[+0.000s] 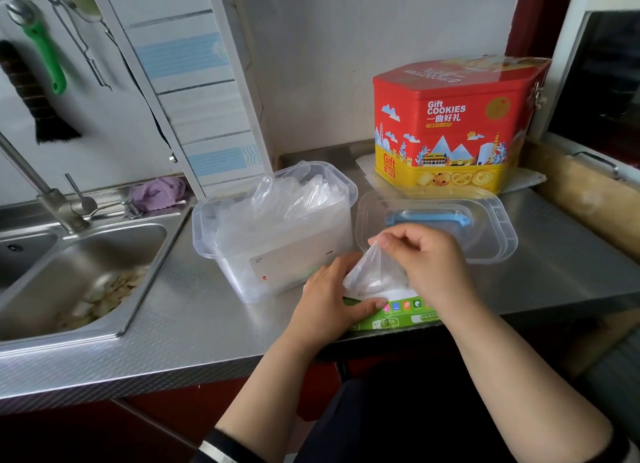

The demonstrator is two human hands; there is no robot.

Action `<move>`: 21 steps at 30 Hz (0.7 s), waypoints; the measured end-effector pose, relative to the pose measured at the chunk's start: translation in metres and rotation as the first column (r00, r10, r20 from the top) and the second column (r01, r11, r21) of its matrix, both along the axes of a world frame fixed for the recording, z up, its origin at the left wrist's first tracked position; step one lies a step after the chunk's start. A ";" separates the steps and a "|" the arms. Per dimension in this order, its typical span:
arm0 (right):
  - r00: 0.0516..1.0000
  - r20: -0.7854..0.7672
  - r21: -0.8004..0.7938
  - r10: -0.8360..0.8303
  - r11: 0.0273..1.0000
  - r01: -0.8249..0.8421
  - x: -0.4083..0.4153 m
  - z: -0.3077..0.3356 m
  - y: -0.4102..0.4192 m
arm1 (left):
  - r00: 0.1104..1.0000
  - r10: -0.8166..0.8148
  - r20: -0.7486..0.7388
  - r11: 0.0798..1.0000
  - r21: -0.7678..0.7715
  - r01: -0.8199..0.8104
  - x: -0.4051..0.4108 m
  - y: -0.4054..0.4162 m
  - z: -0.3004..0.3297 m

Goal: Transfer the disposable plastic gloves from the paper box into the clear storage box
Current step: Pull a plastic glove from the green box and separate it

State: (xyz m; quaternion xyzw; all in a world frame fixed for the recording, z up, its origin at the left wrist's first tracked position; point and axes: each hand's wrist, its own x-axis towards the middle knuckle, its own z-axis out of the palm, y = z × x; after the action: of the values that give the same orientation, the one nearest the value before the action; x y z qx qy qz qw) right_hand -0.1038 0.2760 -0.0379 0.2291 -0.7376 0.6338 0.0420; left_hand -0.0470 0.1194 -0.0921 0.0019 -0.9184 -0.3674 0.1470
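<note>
Under the right hand [427, 262], in the head view, a thin clear glove [375, 272] rises out of the slot of the green paper box [398, 315], which lies at the near edge of the steel tabletop [173, 310]. The fingertips of that hand pinch the film at its peak, so the sheet hangs down from them in a tent shape. To the left of it, the left hand [337, 294] lies on the box top with the thumb stretched along the edge and the fingers laid flat, pressing the carton down. Just beyond the left hand stands the clear storage box [277, 220], open, with a heap of loose gloves [294, 192] already in it. Beyond the right hand lies its lid [440, 220], flat on the tabletop.

The film looks almost weightless, limp and slick; it likely clings to the next sheet, so more than one may come up at once. A pinch near the cuff edge seems the best hold, since a broad grip would only crumple it. The carton is light and would probably lift with the pull unless held down.
</note>
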 end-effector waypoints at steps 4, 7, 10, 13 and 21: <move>1.000 -0.008 -0.169 0.012 0.985 -0.013 0.008 0.014 0.004 | 0.999 0.032 0.042 0.998 -0.056 -0.030 -0.004 -0.003 -0.005; 0.999 -0.034 -0.325 -0.028 0.945 0.016 0.012 0.032 0.005 | 0.998 0.042 0.055 0.998 -0.041 -0.040 -0.004 -0.002 -0.005; 0.996 -0.071 -0.438 -0.063 0.899 0.026 0.011 0.051 0.009 | 0.999 0.030 0.031 0.999 -0.012 -0.029 -0.001 -0.001 -0.005; 0.995 -0.045 -0.454 -0.084 0.890 0.055 0.007 0.055 0.012 | 0.999 0.018 0.035 0.998 0.055 -0.020 0.001 -0.002 -0.003; 0.973 -0.163 -0.434 -0.166 0.897 0.080 0.015 0.049 0.013 | 0.946 0.200 -0.256 0.805 0.593 -0.010 0.017 0.006 0.075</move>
State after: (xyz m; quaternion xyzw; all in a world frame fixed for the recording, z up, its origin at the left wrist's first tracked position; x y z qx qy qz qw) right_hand -0.0889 0.2895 0.0111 0.2285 -0.5873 0.7493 0.2034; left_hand -0.0296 0.1253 -0.0172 0.0415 -0.7251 -0.6185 0.3000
